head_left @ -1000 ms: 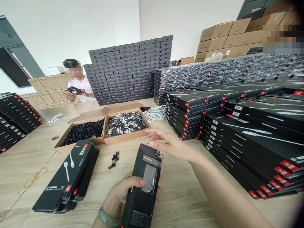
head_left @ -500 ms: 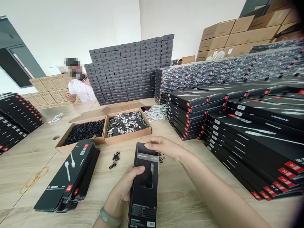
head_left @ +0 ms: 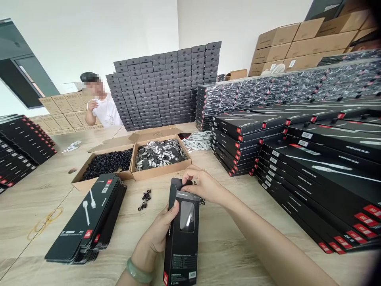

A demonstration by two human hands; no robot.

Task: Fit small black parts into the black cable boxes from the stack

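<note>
A slim black cable box (head_left: 182,246) with a clear window stands tilted in front of me, its printed back facing me. My left hand (head_left: 159,224) wraps around its left side, thumb on the front edge near the window. At the top end my right hand (head_left: 198,183) is closed, its fingers curled at the raised flap (head_left: 175,183) and the opening; the fingertips are partly hidden. To the left lies a pile of flat black cable boxes (head_left: 86,214) showing a white cable print. A few small black clips (head_left: 144,200) lie between that pile and my hands.
Behind are an open carton of black clips (head_left: 74,183) and another of black-and-white tags (head_left: 190,163). White cables (head_left: 198,141) lie beside them. Stacked finished-looking boxes (head_left: 297,198) fill the right; grey boxes (head_left: 163,87) form a wall behind. A person (head_left: 102,107) is across the table.
The box has turned, so its left side now shows and its window looks lighter. My right fingers have curled in at the top opening. The person opposite has raised a hand.
</note>
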